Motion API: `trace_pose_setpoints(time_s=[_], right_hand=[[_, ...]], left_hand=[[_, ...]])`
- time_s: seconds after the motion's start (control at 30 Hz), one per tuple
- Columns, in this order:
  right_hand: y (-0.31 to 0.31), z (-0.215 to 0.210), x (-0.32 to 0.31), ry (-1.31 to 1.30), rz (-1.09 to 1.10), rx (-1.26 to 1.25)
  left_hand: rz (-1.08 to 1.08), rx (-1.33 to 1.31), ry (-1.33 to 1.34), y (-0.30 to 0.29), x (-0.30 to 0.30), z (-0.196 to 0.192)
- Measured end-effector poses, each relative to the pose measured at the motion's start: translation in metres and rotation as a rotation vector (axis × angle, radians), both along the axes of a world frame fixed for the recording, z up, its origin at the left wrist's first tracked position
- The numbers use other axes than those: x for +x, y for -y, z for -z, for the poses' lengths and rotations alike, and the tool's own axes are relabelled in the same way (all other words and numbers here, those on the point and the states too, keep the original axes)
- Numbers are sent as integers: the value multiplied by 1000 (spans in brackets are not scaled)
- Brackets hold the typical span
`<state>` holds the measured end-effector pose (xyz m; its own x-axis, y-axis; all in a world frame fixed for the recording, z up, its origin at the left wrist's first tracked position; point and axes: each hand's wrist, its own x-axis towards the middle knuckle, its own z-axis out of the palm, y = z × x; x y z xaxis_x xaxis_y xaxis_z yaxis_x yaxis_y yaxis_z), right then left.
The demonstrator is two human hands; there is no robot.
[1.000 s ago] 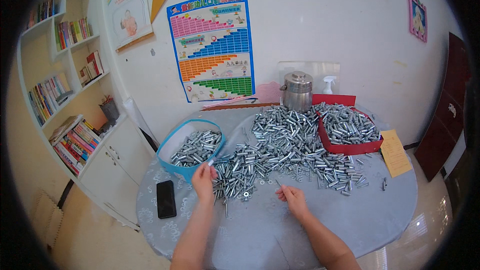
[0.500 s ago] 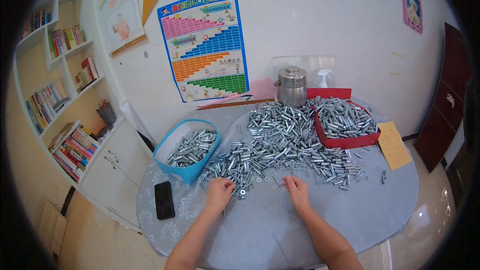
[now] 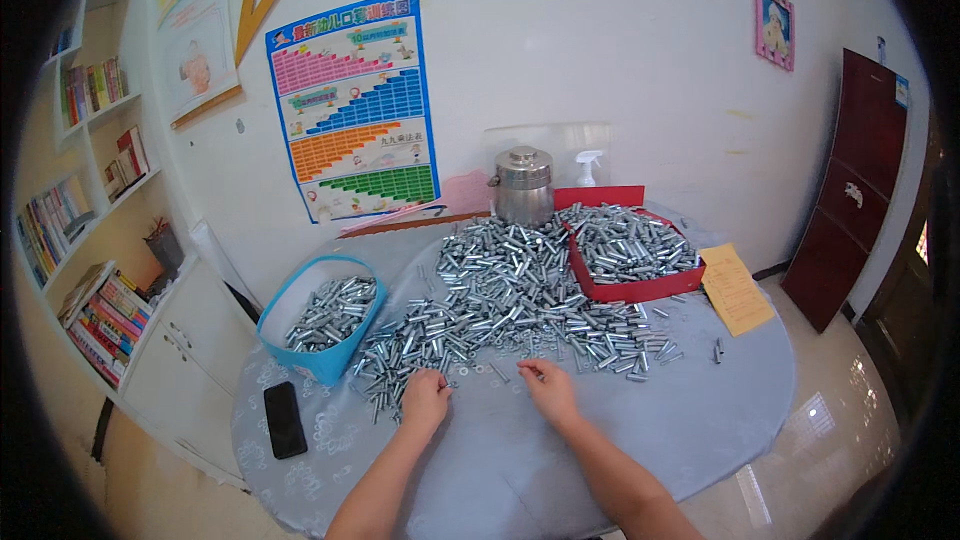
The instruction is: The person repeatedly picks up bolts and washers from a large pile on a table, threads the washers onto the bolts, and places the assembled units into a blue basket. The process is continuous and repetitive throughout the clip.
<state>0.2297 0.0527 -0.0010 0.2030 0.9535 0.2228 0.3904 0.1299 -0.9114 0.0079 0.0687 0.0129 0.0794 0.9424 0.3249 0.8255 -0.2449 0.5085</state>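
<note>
My left hand (image 3: 427,400) is closed in a pinch at the near edge of a heap of metal sleeve bolts (image 3: 470,310). Across a short gap, the thumb and fingers of my right hand (image 3: 550,392) are also drawn together. Whatever either hand holds is too small or too hidden to name. Between the hands lie small washers (image 3: 463,371) and a thin metal pin (image 3: 499,373), the pin just left of my right fingertips. More metal pieces fill a blue bin (image 3: 322,364) on the left and a red box (image 3: 640,290) on the right.
A black phone (image 3: 285,420) lies on the grey tablecloth (image 3: 480,480) at the left. Behind the heap stand a steel canister (image 3: 524,190) and a white spray bottle (image 3: 588,168). A yellow paper (image 3: 737,290) hangs partly over the table's right edge. Bookshelves (image 3: 110,190) line the left wall.
The view has swung to the right, so the table sits farther left in it. Relative to the heap, my left hand has moved right, over washers seen before, and the hands are closer together.
</note>
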Motion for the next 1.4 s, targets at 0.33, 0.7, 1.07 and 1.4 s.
trace_pose_setpoints(time_s=[0.33, 0.7, 1.07, 1.4], right_hand=[[-6, -9, 41, 388, 196, 299], [18, -30, 131, 807, 285, -99], [23, -19, 141, 1001, 246, -51], [37, -56, 60, 436, -175, -53]], left_hand=[[-46, 48, 884, 31, 0, -10], [-75, -26, 1135, 53, -3, 17], [102, -252, 1351, 62, 7, 8], [169, -391, 1416, 67, 9, 9]])
